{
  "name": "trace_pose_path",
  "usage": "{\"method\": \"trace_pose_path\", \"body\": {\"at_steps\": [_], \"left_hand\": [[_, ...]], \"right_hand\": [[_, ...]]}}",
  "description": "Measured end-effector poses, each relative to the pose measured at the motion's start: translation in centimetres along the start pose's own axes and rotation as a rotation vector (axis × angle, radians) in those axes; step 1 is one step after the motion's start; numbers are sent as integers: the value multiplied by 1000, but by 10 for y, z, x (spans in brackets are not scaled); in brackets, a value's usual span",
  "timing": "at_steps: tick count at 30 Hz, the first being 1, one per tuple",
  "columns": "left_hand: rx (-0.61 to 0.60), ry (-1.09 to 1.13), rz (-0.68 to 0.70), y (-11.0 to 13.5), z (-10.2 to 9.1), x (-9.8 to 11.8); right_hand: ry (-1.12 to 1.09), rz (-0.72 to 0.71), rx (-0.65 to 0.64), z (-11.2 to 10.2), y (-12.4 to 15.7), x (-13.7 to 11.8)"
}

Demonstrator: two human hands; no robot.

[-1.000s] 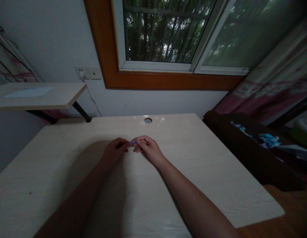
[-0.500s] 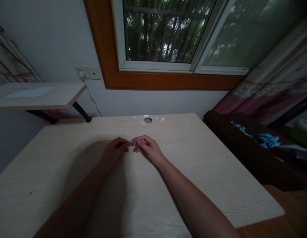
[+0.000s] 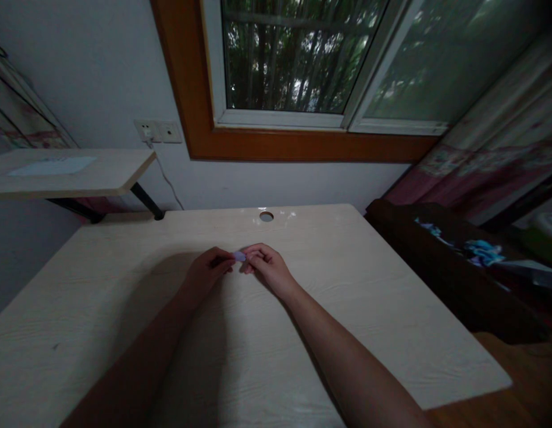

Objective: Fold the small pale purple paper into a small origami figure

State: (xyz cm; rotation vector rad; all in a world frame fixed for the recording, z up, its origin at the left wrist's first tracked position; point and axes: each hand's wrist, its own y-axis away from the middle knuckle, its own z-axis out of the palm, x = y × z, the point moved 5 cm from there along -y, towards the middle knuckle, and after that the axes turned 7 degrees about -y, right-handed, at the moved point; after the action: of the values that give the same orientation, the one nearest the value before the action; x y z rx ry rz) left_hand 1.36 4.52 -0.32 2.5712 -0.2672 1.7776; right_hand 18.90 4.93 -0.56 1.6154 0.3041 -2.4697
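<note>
A small, pale lilac flat piece shows between my two hands, just above the desk; its exact kind is too small to tell. My left hand pinches its left end between thumb and fingers. At its right end, the thumb and forefinger of my right hand are closed on it, the other fingers curled beneath. My fingertips cover both ends of the piece.
Behind my hands the desk has a round cable hole. A raised shelf with a paper stands at the left. Beyond the desk's right edge is a dark wooden piece of furniture with blue cloth.
The lilac piece has turned: it showed as a thin edge before, and now its broader face is visible. Both hands stay in nearly the same place.
</note>
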Motion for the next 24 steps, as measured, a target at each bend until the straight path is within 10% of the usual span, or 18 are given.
{"method": "trace_pose_path", "body": {"at_steps": [24], "left_hand": [[-28,118,25,5,1,7]], "right_hand": [[155,-26,-41,-4,0,7]]}}
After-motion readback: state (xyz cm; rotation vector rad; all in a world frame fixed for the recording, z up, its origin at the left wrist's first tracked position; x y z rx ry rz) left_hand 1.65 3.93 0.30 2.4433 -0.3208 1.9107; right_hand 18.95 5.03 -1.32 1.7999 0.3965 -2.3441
